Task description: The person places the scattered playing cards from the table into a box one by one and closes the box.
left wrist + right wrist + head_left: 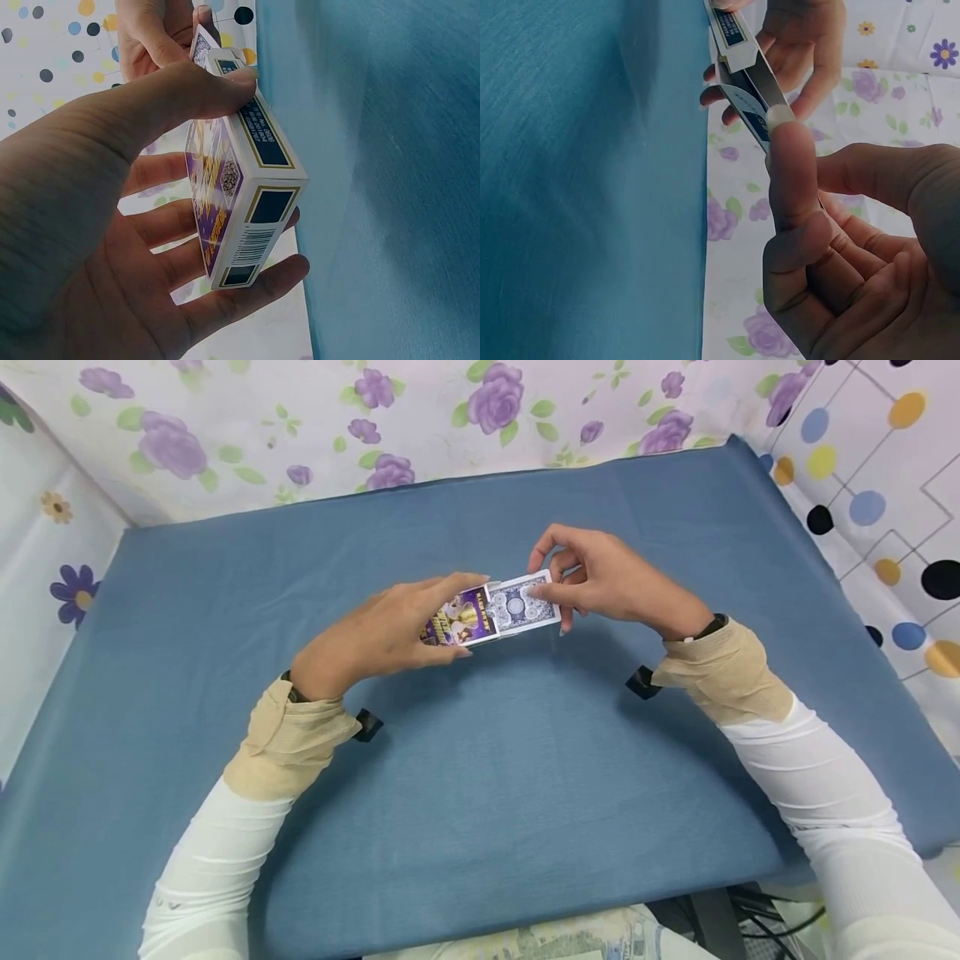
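My left hand [382, 631] grips a purple and white playing-card box [468, 617] above the table, thumb on one side and fingers on the other. The barcode end of the box [253, 240] faces the left wrist camera. From the box's right end stick out blue-backed playing cards [517, 605], well over half a card's length. My right hand [600, 578] pinches the cards' outer end between thumb and fingers. An open flap [742, 101] shows at the box mouth in the right wrist view. How many cards are out, I cannot tell.
A blue cloth [480, 760] covers the table under both hands. Behind it stands a floral sheet [300, 435], and a dotted sheet [877, 502] hangs at the right. Dark cables [772, 918] lie below the front edge at the right.
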`<action>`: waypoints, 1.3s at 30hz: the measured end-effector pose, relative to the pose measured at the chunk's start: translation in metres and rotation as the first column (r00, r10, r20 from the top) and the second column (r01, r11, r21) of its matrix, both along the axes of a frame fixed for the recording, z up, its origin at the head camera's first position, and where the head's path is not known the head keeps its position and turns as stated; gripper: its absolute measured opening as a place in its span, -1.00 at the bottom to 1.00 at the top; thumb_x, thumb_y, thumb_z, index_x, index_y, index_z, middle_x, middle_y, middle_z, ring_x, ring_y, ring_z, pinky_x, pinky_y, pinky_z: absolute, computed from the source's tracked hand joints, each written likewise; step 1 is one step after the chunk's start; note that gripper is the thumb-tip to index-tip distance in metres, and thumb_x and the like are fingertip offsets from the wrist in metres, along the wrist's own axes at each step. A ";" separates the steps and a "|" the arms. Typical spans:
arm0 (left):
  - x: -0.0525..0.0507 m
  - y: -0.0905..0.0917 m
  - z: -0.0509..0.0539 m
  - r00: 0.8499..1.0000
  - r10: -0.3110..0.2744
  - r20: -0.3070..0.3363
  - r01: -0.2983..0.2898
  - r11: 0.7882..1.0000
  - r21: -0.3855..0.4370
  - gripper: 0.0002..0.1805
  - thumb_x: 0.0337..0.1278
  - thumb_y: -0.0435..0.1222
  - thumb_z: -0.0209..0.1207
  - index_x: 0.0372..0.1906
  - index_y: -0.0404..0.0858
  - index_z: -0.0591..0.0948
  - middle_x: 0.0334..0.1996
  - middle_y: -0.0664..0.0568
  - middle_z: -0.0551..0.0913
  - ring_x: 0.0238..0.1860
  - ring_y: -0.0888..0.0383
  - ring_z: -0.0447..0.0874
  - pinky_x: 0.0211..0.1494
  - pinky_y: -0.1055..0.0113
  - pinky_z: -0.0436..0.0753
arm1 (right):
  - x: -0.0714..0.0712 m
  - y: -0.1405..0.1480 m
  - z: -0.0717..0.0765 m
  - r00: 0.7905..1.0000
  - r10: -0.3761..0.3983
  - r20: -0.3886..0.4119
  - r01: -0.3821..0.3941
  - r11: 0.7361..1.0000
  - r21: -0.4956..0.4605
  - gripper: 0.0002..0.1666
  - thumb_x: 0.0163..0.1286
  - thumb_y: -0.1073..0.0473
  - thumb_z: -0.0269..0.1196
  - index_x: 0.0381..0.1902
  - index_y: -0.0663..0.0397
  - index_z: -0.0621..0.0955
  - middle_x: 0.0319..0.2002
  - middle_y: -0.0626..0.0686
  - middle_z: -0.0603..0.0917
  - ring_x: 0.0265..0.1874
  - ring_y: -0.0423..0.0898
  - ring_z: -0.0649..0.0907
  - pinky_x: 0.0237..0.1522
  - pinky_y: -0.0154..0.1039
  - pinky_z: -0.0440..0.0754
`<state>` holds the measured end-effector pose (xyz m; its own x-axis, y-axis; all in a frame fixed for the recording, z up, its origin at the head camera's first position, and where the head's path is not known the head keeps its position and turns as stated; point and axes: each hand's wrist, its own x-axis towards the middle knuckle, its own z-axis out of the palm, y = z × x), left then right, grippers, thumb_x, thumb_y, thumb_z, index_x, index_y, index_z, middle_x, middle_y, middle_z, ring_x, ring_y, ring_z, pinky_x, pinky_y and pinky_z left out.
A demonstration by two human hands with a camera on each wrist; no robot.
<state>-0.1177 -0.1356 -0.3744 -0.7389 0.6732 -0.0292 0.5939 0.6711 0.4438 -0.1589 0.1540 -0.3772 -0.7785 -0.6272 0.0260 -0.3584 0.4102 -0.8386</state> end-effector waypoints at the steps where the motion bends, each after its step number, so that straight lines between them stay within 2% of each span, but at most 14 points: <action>1: 0.001 0.000 0.000 1.000 0.001 0.001 -0.001 1.000 -0.002 -0.14 0.24 -0.10 0.37 0.56 0.05 0.21 0.27 -0.02 0.51 -0.09 0.08 0.54 -0.09 0.18 0.56 | 0.000 -0.001 -0.001 1.000 0.002 -0.001 -0.002 1.000 0.002 -0.72 0.42 0.25 0.32 0.01 0.13 0.50 -0.50 0.22 0.61 -0.58 0.26 0.68 -0.45 -0.20 0.62; 5: 0.002 0.002 -0.002 1.000 -0.001 0.008 0.001 1.000 -0.015 -0.14 0.23 -0.10 0.38 0.55 0.06 0.21 0.28 0.00 0.51 -0.10 0.09 0.54 -0.10 0.19 0.55 | 0.002 -0.004 -0.004 1.000 0.010 -0.007 -0.010 1.000 0.011 -0.72 0.41 0.27 0.33 0.00 0.13 0.50 -0.52 0.20 0.60 -0.58 0.27 0.68 -0.21 -0.19 0.69; 7: 0.002 0.002 -0.004 1.000 -0.004 0.009 0.005 1.000 -0.015 -0.14 0.23 -0.10 0.38 0.55 0.06 0.21 0.29 0.00 0.50 -0.10 0.09 0.54 -0.09 0.19 0.55 | 0.002 -0.006 -0.007 1.000 0.015 -0.010 -0.015 1.000 0.021 -0.72 0.42 0.26 0.33 0.00 0.12 0.50 -0.53 0.19 0.60 -0.58 0.26 0.68 -0.17 -0.20 0.68; 14: 0.001 0.004 -0.008 1.000 -0.030 -0.005 0.030 1.000 0.001 -0.15 0.24 -0.10 0.37 0.55 0.04 0.22 0.31 0.00 0.50 -0.16 0.10 0.53 -0.09 0.19 0.53 | 0.004 -0.010 -0.013 1.000 0.020 0.005 -0.020 0.999 0.029 -0.69 0.43 0.23 0.32 0.04 0.09 0.48 -0.51 0.19 0.61 -0.58 0.27 0.67 -0.19 -0.17 0.68; 21: 0.002 0.005 -0.007 0.999 -0.031 0.010 0.031 1.000 0.002 -0.14 0.23 -0.12 0.38 0.56 0.02 0.22 0.27 0.01 0.52 -0.19 0.13 0.55 -0.13 0.22 0.55 | 0.005 -0.011 -0.013 0.999 0.031 0.013 -0.031 0.999 0.019 -0.66 0.47 0.16 0.29 0.11 0.08 0.47 -0.52 0.24 0.60 -0.60 0.27 0.65 -0.14 -0.18 0.66; 26: 0.002 0.005 -0.007 1.000 -0.031 0.001 0.031 1.000 0.002 -0.14 0.23 -0.12 0.38 0.56 0.03 0.22 0.29 0.00 0.51 -0.18 0.11 0.54 -0.12 0.21 0.54 | 0.002 -0.009 -0.013 0.999 0.039 0.019 -0.039 0.999 0.007 -0.65 0.51 0.16 0.24 0.17 0.09 0.46 -0.57 0.22 0.57 -0.59 0.27 0.64 -0.27 -0.13 0.64; 31: 0.002 0.004 -0.006 0.999 -0.036 -0.010 0.036 0.999 0.015 -0.16 0.23 -0.12 0.38 0.55 0.02 0.23 0.22 0.02 0.54 -0.22 0.12 0.54 -0.15 0.23 0.53 | 0.001 -0.010 -0.012 0.997 0.072 0.015 -0.072 0.997 0.011 -0.65 0.52 0.19 0.22 0.19 0.10 0.46 -0.60 0.21 0.55 -0.59 0.29 0.60 -0.40 -0.04 0.62; 39: 0.002 0.005 -0.005 0.998 -0.056 -0.027 0.057 0.998 0.022 -0.16 0.24 -0.12 0.38 0.55 0.00 0.23 0.23 -0.01 0.55 -0.20 0.14 0.56 -0.14 0.23 0.55 | 0.002 -0.013 -0.013 0.997 0.079 0.004 -0.079 0.997 0.005 -0.66 0.50 0.24 0.22 0.17 0.12 0.46 -0.60 0.20 0.54 -0.59 0.29 0.59 -0.44 -0.01 0.63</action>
<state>-0.1153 -0.1308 -0.3798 -0.6998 0.7144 0.0055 0.6425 0.6259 0.4421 -0.1565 0.1413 -0.3905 -0.7262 -0.6872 0.0201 -0.3871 0.3846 -0.8380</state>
